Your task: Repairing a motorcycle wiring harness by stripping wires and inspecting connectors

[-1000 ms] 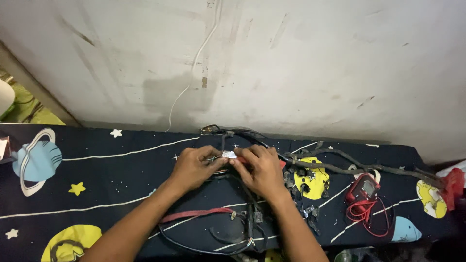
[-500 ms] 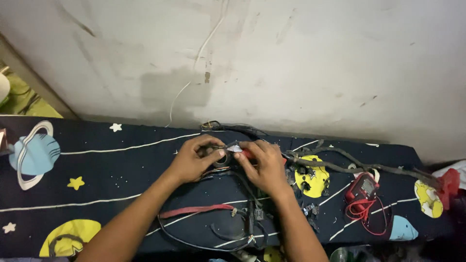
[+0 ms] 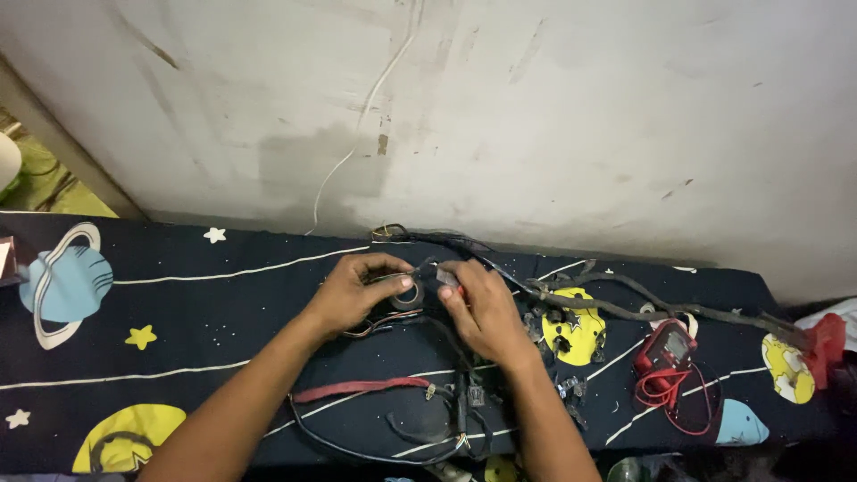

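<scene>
Two bare hands met over a wiring harness (image 3: 464,357) spread on a dark cloth (image 3: 223,312) printed with planets and stars, which ran up to a stained white wall (image 3: 536,116) at the far edge. To the left of the hands, the cloth lay open as far as the ringed blue planet; to the right, room was tighter, with a thick black cable bundle (image 3: 625,303) running toward a red multimeter (image 3: 665,346) and its coiled red leads (image 3: 669,393), and a red object (image 3: 826,339) at the far right edge.

No box, tray or other container showed on the cloth; the parts lay loose.

The left hand (image 3: 357,290) was curled around a small roll of dark tape (image 3: 407,293), fingers closed on it and on a thin wire. The right hand (image 3: 478,308) pinched a small connector or wire end (image 3: 444,277) just beside the roll; exactly what sat between its fingertips could not be told. The harness was a tangle of black, red and multicoloured wires with small black plugs, looping from under the hands toward the near edge, where a flat red strap (image 3: 357,389) lay across it.
</scene>
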